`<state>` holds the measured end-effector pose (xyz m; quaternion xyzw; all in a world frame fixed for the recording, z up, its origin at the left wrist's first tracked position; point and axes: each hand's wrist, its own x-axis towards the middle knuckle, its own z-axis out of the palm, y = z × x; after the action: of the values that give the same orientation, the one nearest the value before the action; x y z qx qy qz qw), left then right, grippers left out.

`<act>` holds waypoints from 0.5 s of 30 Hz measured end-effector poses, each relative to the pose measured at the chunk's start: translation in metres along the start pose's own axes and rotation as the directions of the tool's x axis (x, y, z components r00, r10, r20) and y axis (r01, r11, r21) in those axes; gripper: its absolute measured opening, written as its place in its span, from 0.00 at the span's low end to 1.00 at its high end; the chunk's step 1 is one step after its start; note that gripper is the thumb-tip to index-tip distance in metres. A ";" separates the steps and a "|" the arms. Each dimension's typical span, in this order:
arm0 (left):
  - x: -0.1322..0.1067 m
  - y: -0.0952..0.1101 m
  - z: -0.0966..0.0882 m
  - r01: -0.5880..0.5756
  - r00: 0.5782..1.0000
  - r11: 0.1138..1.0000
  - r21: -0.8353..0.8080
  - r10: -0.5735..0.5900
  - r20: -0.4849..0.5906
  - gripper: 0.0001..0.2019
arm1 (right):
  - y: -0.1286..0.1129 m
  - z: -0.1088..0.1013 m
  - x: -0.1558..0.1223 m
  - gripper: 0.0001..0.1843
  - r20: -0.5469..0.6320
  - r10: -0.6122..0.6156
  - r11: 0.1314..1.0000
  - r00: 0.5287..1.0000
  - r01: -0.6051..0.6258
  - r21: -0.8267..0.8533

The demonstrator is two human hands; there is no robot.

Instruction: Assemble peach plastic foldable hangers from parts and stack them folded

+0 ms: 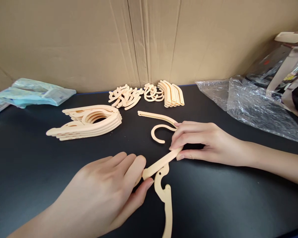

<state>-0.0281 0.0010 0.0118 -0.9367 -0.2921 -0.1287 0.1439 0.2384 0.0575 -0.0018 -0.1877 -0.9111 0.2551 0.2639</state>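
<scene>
Cream plastic parts of a folding clothes hanger lie between my hands. My right hand [196, 140] pinches the hanger arm [162, 162] near its upper end. At its lower end, my left hand [114, 188] is closed on the same arm, and the fingers hide the tip. Just past the right fingertips a hanger hook [154, 132] and another arm piece [156, 115] stick out, partly covered by that hand; whether they join the held arm I cannot tell. Below the held arm a notched hanger piece [166, 201] rests on the black table, running off the bottom edge.
Folded hangers [89, 127] are stacked at left. Behind lie loose notched pieces [125, 96], hooks [152, 92] and a row of arms [172, 94]. A blue plastic packet [37, 92] sits far left, clear plastic wrap [248, 102] at right beside a strapped container [283, 66]. Cardboard [84, 39] stands behind.
</scene>
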 end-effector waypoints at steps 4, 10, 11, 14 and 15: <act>-0.001 -0.003 -0.002 -0.018 1.000 0.994 -0.107 0.019 0.010 0.10 | 0.002 -0.001 -0.001 0.09 -0.025 0.010 0.997 1.000 -0.011 -0.070; -0.008 -0.006 -0.003 0.000 0.998 0.975 -0.223 0.013 0.058 0.09 | 0.003 -0.001 -0.002 0.23 -0.046 0.126 0.963 0.991 -0.133 -0.234; -0.008 -0.006 -0.003 -0.003 0.998 0.971 -0.241 0.017 0.058 0.09 | 0.002 -0.001 -0.002 0.24 -0.042 0.163 0.955 0.986 -0.168 -0.246; -0.007 -0.006 -0.003 -0.015 0.998 0.954 -0.299 0.034 0.059 0.10 | 0.002 0.000 -0.003 0.26 -0.046 0.251 0.932 0.967 -0.254 -0.259; -0.007 -0.006 -0.002 -0.008 0.998 0.951 -0.311 0.025 0.052 0.11 | 0.002 0.000 -0.003 0.27 -0.050 0.264 0.927 0.963 -0.268 -0.262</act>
<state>-0.0379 0.0015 0.0124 -0.9532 -0.2644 -0.1460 -0.0121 0.2409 0.0578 -0.0042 -0.3448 -0.9013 0.1627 0.2056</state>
